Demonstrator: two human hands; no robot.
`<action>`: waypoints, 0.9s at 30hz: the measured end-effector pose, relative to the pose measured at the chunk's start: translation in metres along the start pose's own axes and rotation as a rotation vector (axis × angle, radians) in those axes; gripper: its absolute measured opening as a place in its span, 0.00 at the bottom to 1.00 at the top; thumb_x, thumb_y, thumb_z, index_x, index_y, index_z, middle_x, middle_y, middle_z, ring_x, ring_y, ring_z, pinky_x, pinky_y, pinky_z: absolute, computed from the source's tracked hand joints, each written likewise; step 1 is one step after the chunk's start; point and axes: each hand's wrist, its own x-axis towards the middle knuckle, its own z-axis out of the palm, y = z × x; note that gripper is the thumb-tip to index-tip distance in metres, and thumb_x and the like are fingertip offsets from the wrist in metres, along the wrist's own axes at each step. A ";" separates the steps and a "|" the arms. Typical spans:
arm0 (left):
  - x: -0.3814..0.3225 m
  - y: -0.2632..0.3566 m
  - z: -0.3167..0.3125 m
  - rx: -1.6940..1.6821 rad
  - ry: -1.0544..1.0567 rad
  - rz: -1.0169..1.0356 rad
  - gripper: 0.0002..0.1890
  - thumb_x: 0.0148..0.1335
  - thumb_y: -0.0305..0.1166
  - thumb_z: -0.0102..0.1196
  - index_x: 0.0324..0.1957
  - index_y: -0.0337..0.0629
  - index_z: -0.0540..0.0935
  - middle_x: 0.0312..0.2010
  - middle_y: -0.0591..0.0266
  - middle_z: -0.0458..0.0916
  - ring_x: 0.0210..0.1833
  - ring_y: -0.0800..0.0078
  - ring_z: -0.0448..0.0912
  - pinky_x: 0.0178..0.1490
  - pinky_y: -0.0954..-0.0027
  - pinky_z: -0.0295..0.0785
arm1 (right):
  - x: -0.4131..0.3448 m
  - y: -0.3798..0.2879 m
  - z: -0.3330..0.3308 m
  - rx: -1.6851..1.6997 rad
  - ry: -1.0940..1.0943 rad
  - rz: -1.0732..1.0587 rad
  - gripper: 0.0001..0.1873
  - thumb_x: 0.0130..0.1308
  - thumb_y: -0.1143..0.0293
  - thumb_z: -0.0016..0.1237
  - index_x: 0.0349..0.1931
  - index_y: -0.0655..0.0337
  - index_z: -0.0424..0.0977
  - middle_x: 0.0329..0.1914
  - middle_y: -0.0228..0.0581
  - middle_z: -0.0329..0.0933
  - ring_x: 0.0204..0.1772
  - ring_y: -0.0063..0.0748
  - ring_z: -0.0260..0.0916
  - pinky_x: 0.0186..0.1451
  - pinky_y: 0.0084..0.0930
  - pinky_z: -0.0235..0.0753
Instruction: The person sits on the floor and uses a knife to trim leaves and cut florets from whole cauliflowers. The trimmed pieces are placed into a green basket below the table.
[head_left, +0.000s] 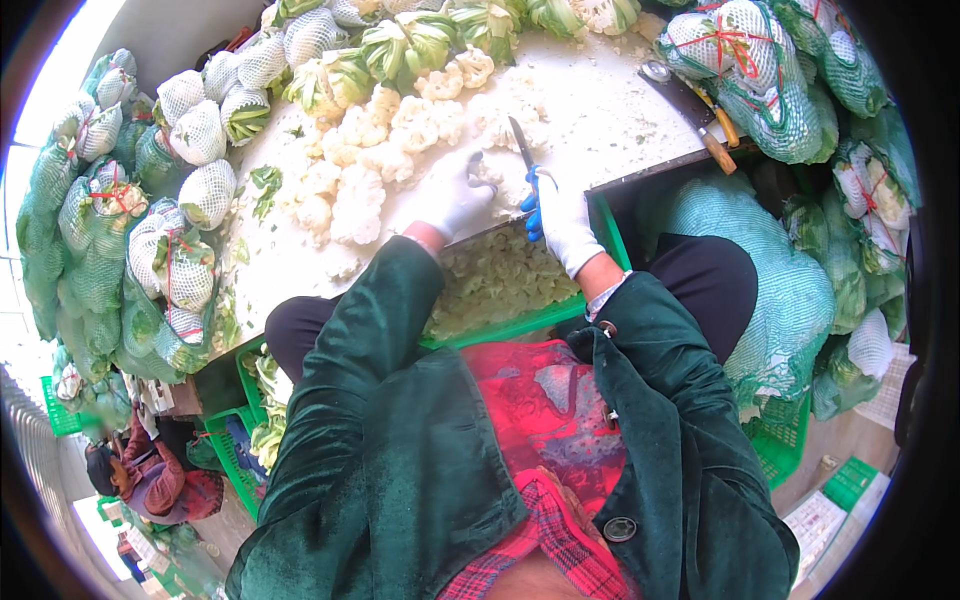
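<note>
My right hand (566, 221), in a white glove with blue on the fingers, grips a knife (520, 141) with its blade pointing away from me over the white tabletop (585, 112). My left hand (450, 191), also white-gloved, is at the table's near edge with thumb and forefinger apart. Pale cauliflower bits lie beside its fingertips; whether it pinches one I cannot tell. Cut cauliflower florets (360, 199) are heaped left of it, and more loose florets (510, 112) lie beyond the blade. Below both hands, a green crate (517, 324) holds many small florets (502, 281).
Whole leafy cauliflowers (409, 49) line the far side. Netted cauliflowers (199, 131) and filled mesh sacks (97, 247) crowd the left. At right lie a cleaver (679, 97), a yellow-handled tool (724, 124) and a large mesh sack (757, 262). Another person (154, 476) sits lower left.
</note>
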 end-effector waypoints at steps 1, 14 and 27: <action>-0.008 -0.002 -0.003 -0.080 0.009 -0.040 0.35 0.54 0.33 0.68 0.66 0.38 0.75 0.56 0.50 0.83 0.55 0.57 0.83 0.58 0.62 0.79 | 0.001 0.002 0.003 0.028 -0.015 0.009 0.17 0.77 0.56 0.49 0.51 0.62 0.78 0.28 0.35 0.79 0.18 0.24 0.69 0.18 0.26 0.72; -0.092 0.021 -0.013 -1.031 -0.027 -0.054 0.23 0.71 0.28 0.55 0.68 0.37 0.75 0.58 0.62 0.79 0.62 0.73 0.75 0.66 0.67 0.72 | -0.003 0.021 0.018 0.553 -0.609 0.148 0.16 0.77 0.62 0.50 0.61 0.54 0.75 0.36 0.29 0.76 0.27 0.20 0.70 0.25 0.19 0.67; -0.113 -0.009 -0.019 -0.998 0.252 -0.290 0.26 0.61 0.21 0.63 0.63 0.30 0.76 0.55 0.56 0.81 0.57 0.69 0.79 0.62 0.67 0.76 | -0.031 0.012 0.038 -0.568 -0.266 -0.609 0.22 0.75 0.61 0.53 0.63 0.63 0.75 0.43 0.41 0.82 0.40 0.31 0.79 0.43 0.30 0.80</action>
